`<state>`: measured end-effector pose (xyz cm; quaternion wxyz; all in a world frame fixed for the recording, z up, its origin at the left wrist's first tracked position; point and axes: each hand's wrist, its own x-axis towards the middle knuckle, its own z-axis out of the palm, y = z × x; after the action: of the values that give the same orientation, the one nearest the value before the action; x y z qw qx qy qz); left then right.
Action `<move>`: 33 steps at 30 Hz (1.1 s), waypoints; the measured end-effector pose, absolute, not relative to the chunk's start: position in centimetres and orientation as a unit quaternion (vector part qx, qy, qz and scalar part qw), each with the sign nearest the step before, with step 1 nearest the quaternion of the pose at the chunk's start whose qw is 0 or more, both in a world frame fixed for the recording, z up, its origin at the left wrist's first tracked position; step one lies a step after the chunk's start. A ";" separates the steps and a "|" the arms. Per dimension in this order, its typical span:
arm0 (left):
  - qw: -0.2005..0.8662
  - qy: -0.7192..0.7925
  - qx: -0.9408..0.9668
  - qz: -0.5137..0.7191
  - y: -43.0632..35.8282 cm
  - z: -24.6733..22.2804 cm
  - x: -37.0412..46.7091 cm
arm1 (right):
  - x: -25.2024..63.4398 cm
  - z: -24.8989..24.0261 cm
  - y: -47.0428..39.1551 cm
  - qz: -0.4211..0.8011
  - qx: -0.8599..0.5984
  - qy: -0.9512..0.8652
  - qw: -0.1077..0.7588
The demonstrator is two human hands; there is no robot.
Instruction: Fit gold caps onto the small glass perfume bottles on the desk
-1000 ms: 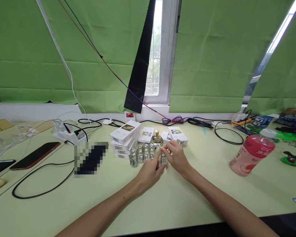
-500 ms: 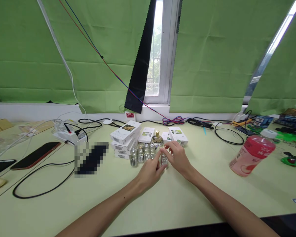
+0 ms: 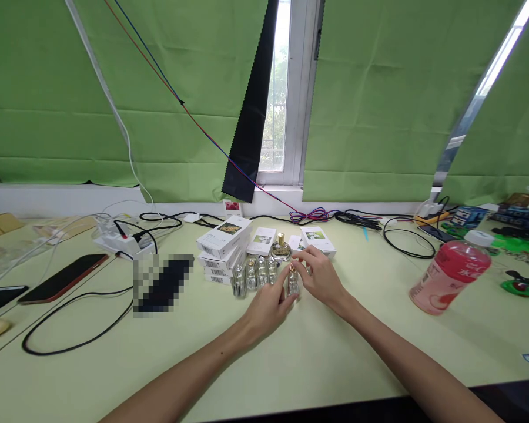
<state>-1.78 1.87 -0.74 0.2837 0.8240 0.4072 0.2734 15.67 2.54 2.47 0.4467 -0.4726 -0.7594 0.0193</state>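
A small clear glass perfume bottle (image 3: 293, 283) with a gold-coloured neck stands upright on the table between my hands. My left hand (image 3: 268, 306) closes round its lower left side, the forefinger reaching up to its neck. From the right, my right hand (image 3: 322, 279) has its curled fingers at the bottle's top; their exact contact is partly hidden. Several similar bottles stand in a row to the left, among them an end bottle (image 3: 238, 282). Behind them is a rounder perfume bottle (image 3: 281, 250) with a gold cap.
White boxes (image 3: 224, 238) are stacked behind the row, with another flat box (image 3: 318, 241) to the right. A pink drink bottle (image 3: 450, 276) stands on the right. Phones (image 3: 64, 277), a power strip (image 3: 126, 241) and a looped black cable (image 3: 39, 352) lie on the left.
My right hand has shifted slightly right, and its fingers have parted a little from my left forefinger. More of the small bottle's neck shows. My left hand stays in place.
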 end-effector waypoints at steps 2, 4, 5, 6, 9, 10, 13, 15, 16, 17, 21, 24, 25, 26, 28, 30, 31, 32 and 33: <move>0.284 0.407 0.824 0.273 1.9 -0.7 -1.8 | 15.8 2.5 2.6 0.022 -0.467 -0.765 0.443; 0.286 0.407 0.823 0.274 1.9 -0.7 -1.7 | 15.8 2.4 2.7 0.026 -0.461 -0.769 0.442; 0.287 0.406 0.823 0.275 1.9 -0.8 -1.7 | 15.8 2.4 2.7 0.029 -0.461 -0.769 0.442; 0.287 0.406 0.823 0.275 1.9 -0.8 -1.7 | 15.8 2.4 2.7 0.032 -0.462 -0.768 0.442; 0.286 0.408 0.823 0.274 1.9 -0.8 -1.7 | 15.7 2.4 2.7 0.045 -0.469 -0.762 0.443; 0.286 0.408 0.823 0.274 1.9 -0.8 -1.8 | 15.6 2.4 2.6 0.048 -0.472 -0.760 0.444; 0.287 0.408 0.823 0.273 1.8 -0.8 -1.8 | 15.5 2.5 2.6 0.051 -0.476 -0.757 0.445; 0.286 0.409 0.823 0.272 1.8 -0.8 -1.8 | 15.5 2.5 2.5 0.049 -0.478 -0.756 0.445; 0.285 0.409 0.823 0.272 1.8 -0.8 -1.8 | 15.5 2.5 2.5 0.048 -0.479 -0.755 0.445; 0.286 0.410 0.822 0.272 1.8 -0.8 -1.8 | 15.5 2.5 2.5 0.046 -0.480 -0.754 0.445; 0.288 0.408 0.822 0.275 1.9 -0.8 -1.8 | 15.6 2.3 2.7 0.039 -0.482 -0.753 0.446; 0.284 0.408 0.823 0.275 1.9 -0.8 -1.8 | 15.6 2.2 2.8 0.037 -0.483 -0.752 0.447; 0.282 0.408 0.824 0.274 1.9 -0.8 -1.8 | 15.6 2.1 2.8 0.037 -0.484 -0.752 0.446; 0.281 0.408 0.825 0.273 1.9 -0.8 -1.8 | 15.6 2.1 2.8 0.038 -0.485 -0.751 0.446; 0.280 0.408 0.826 0.271 1.9 -0.7 -1.8 | 15.6 2.0 2.8 0.039 -0.487 -0.750 0.446; 0.281 0.409 0.825 0.269 2.0 -0.8 -1.8 | 15.6 2.0 2.8 0.036 -0.487 -0.750 0.446; 0.282 0.409 0.825 0.269 2.0 -0.8 -1.8 | 15.6 2.0 2.8 0.034 -0.487 -0.751 0.446; 0.282 0.409 0.825 0.269 2.0 -0.8 -1.8 | 15.6 2.0 2.8 0.033 -0.487 -0.751 0.446; 0.282 0.408 0.825 0.269 2.0 -0.9 -1.8 | 15.6 2.0 2.8 0.032 -0.487 -0.751 0.445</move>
<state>-1.79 2.02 -0.89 0.2818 0.8254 0.4084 0.2691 15.58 2.81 2.02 0.4451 -0.4871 -0.7507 0.0316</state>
